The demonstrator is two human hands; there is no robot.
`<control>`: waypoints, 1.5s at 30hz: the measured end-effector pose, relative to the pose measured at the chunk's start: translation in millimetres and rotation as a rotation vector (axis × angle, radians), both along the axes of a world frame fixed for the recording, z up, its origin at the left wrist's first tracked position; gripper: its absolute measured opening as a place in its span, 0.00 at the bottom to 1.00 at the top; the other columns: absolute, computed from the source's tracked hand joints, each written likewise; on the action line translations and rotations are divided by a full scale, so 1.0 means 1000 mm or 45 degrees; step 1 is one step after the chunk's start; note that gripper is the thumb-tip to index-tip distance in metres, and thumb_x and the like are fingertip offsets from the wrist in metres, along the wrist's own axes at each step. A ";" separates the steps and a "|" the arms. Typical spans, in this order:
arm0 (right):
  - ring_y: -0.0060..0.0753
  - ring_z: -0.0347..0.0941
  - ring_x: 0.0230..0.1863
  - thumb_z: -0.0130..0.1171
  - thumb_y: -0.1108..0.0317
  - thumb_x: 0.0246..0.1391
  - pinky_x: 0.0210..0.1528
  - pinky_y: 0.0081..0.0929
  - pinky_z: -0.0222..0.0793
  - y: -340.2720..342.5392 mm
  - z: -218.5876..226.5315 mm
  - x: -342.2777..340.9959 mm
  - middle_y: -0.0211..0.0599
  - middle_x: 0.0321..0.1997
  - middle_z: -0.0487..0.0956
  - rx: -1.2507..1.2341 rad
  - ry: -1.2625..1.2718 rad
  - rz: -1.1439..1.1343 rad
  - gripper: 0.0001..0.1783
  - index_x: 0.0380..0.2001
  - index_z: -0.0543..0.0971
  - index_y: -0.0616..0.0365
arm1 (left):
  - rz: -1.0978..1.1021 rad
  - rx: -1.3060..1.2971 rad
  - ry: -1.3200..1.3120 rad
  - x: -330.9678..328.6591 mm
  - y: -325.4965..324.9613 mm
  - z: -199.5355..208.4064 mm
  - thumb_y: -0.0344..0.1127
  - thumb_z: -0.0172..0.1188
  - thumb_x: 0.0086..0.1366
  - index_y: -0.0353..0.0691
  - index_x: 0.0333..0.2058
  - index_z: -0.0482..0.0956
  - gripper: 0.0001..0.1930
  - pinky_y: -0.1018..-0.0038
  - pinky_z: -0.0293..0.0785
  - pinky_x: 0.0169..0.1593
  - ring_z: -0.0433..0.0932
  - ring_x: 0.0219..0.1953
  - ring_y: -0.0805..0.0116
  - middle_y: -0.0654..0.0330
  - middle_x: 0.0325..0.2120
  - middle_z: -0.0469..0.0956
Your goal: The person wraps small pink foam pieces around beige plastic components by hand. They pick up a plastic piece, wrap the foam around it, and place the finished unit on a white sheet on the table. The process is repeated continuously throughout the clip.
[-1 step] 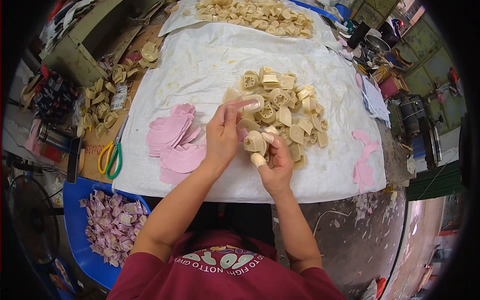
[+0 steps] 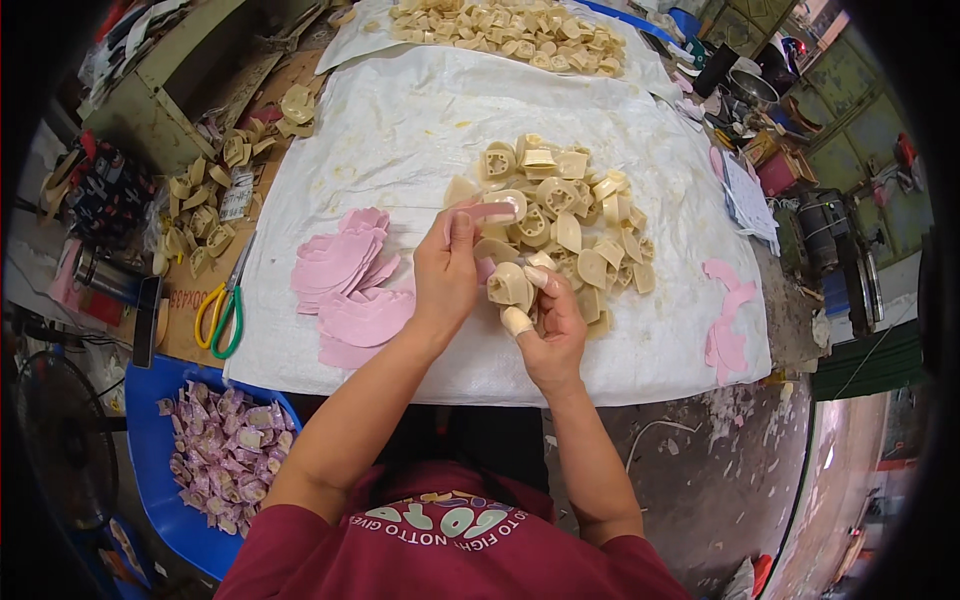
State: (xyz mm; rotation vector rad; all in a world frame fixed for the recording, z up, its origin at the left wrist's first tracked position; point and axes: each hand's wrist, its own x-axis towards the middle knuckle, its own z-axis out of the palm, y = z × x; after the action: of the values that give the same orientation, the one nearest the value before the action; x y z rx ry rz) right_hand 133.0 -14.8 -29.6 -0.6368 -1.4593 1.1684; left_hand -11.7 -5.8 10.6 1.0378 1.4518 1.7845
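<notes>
Pink, thin sheet material forms the narrow strip (image 2: pixel 485 211) that is pinched between the thumb and fingers of the left hand (image 2: pixel 447 265). By the right hand (image 2: pixel 557 325), whose thumb and index finger are covered with pale finger cots (image 2: pixel 516 320), a beige cup-shaped moulding (image 2: pixel 508 286) is gripped between the fingertips. Both are held above the white woven sheet (image 2: pixel 380 130), at the near left edge of the heap of beige mouldings (image 2: pixel 565 205); the pink cut sheets (image 2: pixel 340 265) are laid further left.

The strip can be judged light, limp and easily creased or torn, so it is best taken flat, close to one end. The moulding is probably light too, firm but slightly yielding, with a smooth, perhaps slippery surface; it is best grasped across its outer walls, with the holed face left uncovered.

The strip's long axis is laid almost level from left to right, its free end pointed rightward. Whether that end is touched by the heap cannot be told. The moulding's holed face is turned leftward and toward the viewer; its long axis, if any, cannot be made out.
</notes>
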 end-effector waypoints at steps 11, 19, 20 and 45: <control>0.32 0.71 0.54 0.56 0.81 0.50 0.56 0.29 0.68 0.003 0.004 0.010 0.41 0.54 0.73 -0.320 0.365 0.099 0.26 0.55 0.68 0.65 | 0.255 0.025 0.094 -0.010 0.014 0.022 0.43 0.45 0.74 0.33 0.48 0.75 0.19 0.80 0.66 0.30 0.67 0.26 0.78 0.63 0.27 0.75; 0.32 0.71 0.54 0.57 0.81 0.50 0.57 0.29 0.68 -0.001 0.000 0.005 0.41 0.54 0.72 -0.179 0.240 -0.083 0.27 0.55 0.67 0.64 | 0.280 -0.015 1.157 -0.073 -0.058 0.048 0.39 0.48 0.72 0.36 0.48 0.75 0.15 0.73 0.72 0.37 0.77 0.32 0.69 0.56 0.36 0.78; 0.32 0.71 0.54 0.57 0.81 0.49 0.57 0.30 0.68 -0.002 0.000 0.001 0.40 0.55 0.71 -0.136 0.206 -0.096 0.28 0.56 0.67 0.64 | 0.275 -0.018 1.286 -0.077 -0.059 0.026 0.39 0.47 0.72 0.36 0.48 0.75 0.15 0.72 0.73 0.39 0.77 0.34 0.68 0.55 0.38 0.78; 0.33 0.72 0.53 0.67 0.73 0.47 0.53 0.28 0.70 -0.009 0.024 0.004 0.41 0.53 0.74 0.067 -0.299 0.070 0.28 0.53 0.73 0.63 | -0.107 -0.220 0.023 0.013 -0.014 0.009 0.45 0.39 0.74 0.35 0.44 0.80 0.23 0.73 0.70 0.39 0.74 0.31 0.71 0.60 0.28 0.77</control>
State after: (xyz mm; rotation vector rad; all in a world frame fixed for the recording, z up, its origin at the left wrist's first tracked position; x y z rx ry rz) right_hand 136.8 -23.9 -5.6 -0.7197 -1.7097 1.1221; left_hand 1.5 -20.1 19.9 1.0126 1.5213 1.5650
